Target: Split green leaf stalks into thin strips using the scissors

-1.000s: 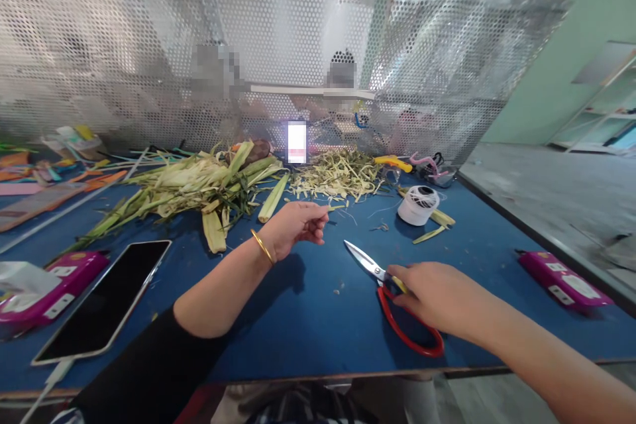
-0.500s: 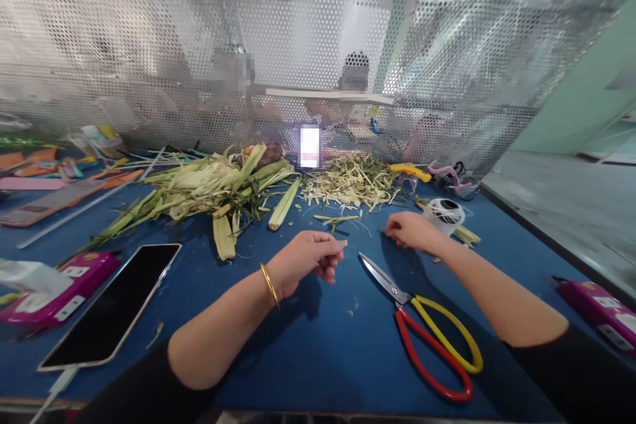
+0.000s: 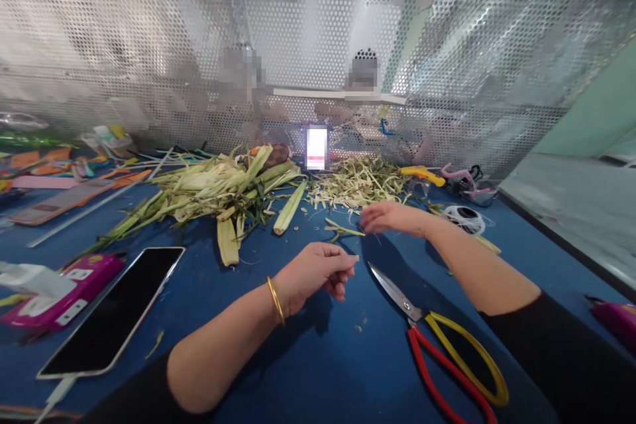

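My left hand [image 3: 318,275] hovers over the blue table [image 3: 308,358] with its fingers pinched on a small pale leaf piece; a gold bangle is on the wrist. My right hand [image 3: 390,216] reaches forward toward a thin green strip [image 3: 342,230] lying by the pile of shredded leaf bits [image 3: 355,182]; its fingers are pinched together and blurred. Scissors [image 3: 437,338] with red and yellow handles lie on the table under my right forearm, let go. Long green leaves and stalks [image 3: 209,192] are heaped to the left.
A phone [image 3: 116,308] on a cable lies at the near left beside a pink tissue pack [image 3: 59,291]. A spool of white thread [image 3: 464,217] and small tools sit at the right. A perforated metal screen [image 3: 149,53] closes the back, with people behind it.
My right hand left the scissors and moved forward and left toward the shredded pile. My left hand stayed pinched and came a little nearer. The view shifted so the scissors sit lower right.
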`<state>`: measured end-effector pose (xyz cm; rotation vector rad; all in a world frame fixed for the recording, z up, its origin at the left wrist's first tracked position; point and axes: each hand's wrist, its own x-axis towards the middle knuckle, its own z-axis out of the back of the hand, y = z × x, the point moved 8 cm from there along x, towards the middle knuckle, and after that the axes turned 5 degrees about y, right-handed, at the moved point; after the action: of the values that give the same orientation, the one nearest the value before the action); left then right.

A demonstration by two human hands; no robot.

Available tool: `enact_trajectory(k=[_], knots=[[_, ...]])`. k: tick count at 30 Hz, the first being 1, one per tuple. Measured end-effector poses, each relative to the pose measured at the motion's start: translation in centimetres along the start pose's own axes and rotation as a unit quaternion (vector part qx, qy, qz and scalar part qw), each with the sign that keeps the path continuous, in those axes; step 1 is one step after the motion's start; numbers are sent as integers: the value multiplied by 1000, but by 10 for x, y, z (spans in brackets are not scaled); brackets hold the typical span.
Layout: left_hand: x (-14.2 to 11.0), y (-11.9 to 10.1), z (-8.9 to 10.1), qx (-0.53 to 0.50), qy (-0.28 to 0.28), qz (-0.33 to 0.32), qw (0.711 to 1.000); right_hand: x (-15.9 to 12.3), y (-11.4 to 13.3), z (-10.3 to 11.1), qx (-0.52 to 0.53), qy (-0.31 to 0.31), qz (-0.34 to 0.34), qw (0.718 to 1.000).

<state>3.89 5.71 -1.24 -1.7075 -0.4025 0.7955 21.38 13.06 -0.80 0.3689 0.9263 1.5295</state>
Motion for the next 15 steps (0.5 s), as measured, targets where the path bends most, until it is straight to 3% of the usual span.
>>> enact_trajectory(k=[3, 9, 15], knots=[[1, 1, -1, -3, 6, 0, 1000, 5, -3, 18, -11, -81, 5, 997], [2, 1, 0, 1, -2, 4, 1000, -5, -4, 9, -46, -57, 2, 997], [2, 3, -2, -7, 2, -1, 1000, -34, 22, 24, -55, -223, 64, 971]])
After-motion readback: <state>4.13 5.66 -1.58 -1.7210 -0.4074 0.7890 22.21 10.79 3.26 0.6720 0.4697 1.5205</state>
